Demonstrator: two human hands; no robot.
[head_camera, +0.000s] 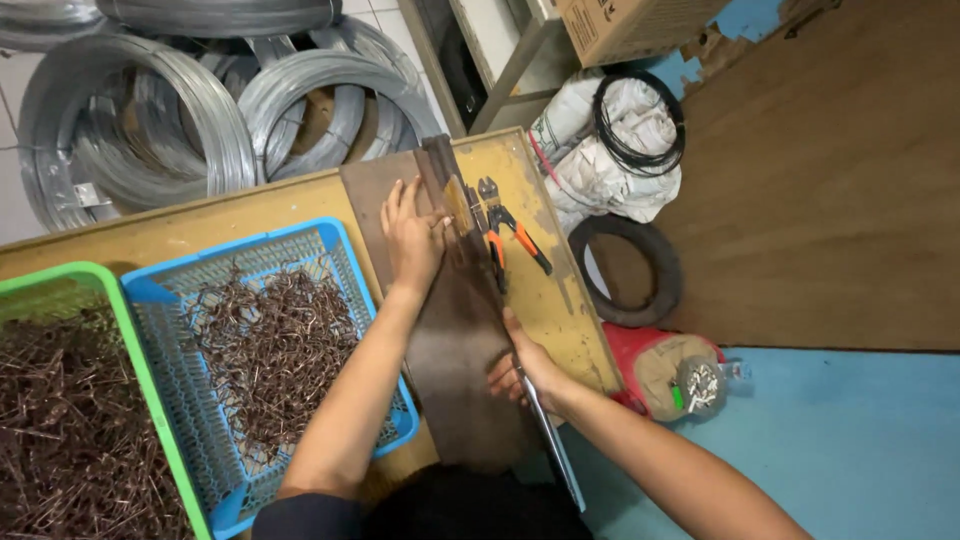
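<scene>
A dark brown metal bending jig (455, 340) lies lengthwise on the yellow worktable (250, 215). My left hand (412, 235) rests flat on the jig's far half, fingers spread, beside a brass-coloured block (458, 203). My right hand (522, 368) grips a long grey metal lever bar (552, 445) along the jig's right edge, near the table's front. Whether a wire piece lies under the left hand is hidden.
Orange-handled pliers (512, 232) lie right of the jig. A blue basket (160, 300) and a green basket (60, 280) hold several bent copper-coloured wire pieces. Big coils of grey wire (190, 120) stand behind the table. White sacks (610, 140), a rubber ring (630, 270) and a red spool (665, 365) are on the floor at right.
</scene>
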